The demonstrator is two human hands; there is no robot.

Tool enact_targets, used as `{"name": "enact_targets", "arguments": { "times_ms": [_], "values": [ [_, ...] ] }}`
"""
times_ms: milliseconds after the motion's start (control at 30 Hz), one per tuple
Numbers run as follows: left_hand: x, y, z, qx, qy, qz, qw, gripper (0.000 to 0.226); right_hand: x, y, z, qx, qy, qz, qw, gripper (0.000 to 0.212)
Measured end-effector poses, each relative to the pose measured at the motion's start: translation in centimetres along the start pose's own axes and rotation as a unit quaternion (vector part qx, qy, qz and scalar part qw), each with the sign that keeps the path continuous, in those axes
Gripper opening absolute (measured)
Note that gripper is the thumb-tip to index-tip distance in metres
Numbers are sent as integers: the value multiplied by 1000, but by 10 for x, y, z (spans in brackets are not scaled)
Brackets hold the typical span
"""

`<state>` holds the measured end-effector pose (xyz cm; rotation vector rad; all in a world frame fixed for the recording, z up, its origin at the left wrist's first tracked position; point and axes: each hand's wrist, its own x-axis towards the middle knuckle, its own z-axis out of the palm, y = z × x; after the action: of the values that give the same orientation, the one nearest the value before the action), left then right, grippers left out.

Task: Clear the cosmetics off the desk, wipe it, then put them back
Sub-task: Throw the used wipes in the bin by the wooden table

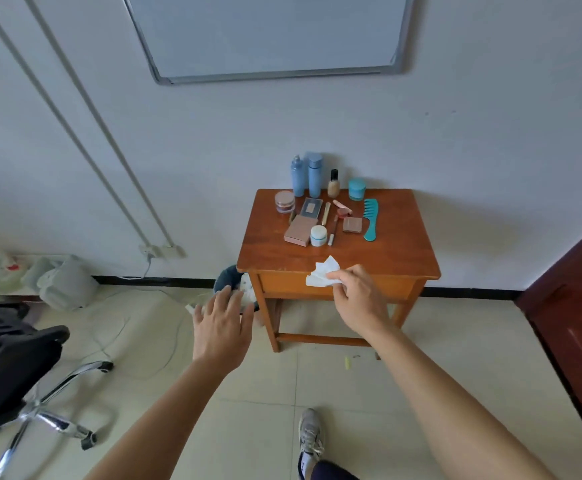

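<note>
A small brown wooden desk (397, 244) stands against the white wall. Cosmetics crowd its back half: two tall blue bottles (306, 174), a foundation bottle (333, 183), a teal jar (357, 189), a pink-lidded jar (285, 201), flat compacts (298, 231), a white jar (318, 235) and a teal comb (370, 218). My right hand (358, 296) pinches a crumpled white wipe (322, 273) in front of the desk's near edge. My left hand (222, 323) hovers open to the left of the desk, fingers spread, holding nothing.
A dark waste bin (227, 277) sits on the floor by the desk's left leg. A black office chair (15, 362) with a chrome base is at the left. Cables trail over the tiled floor. A dark red door (580, 306) is at the right. My shoe (310, 441) shows below.
</note>
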<state>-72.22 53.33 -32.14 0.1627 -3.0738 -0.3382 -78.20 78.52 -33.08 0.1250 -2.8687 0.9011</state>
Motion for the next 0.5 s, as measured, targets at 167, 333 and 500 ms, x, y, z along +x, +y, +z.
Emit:
{"name": "enact_targets", "arguments": {
  "times_ms": [167, 333, 500],
  "values": [
    [117, -32, -22, 42, 20, -2, 999, 48, 121, -30, 36, 51, -23, 2, 998, 27],
    [210, -57, -44, 36, 44, -22, 998, 58, 222, -70, 61, 86, -38, -8, 996, 26],
    [277, -96, -31, 19, 25, -46, 998, 48, 286, -92, 105, 78, -68, -18, 995, 26]
  ]
}}
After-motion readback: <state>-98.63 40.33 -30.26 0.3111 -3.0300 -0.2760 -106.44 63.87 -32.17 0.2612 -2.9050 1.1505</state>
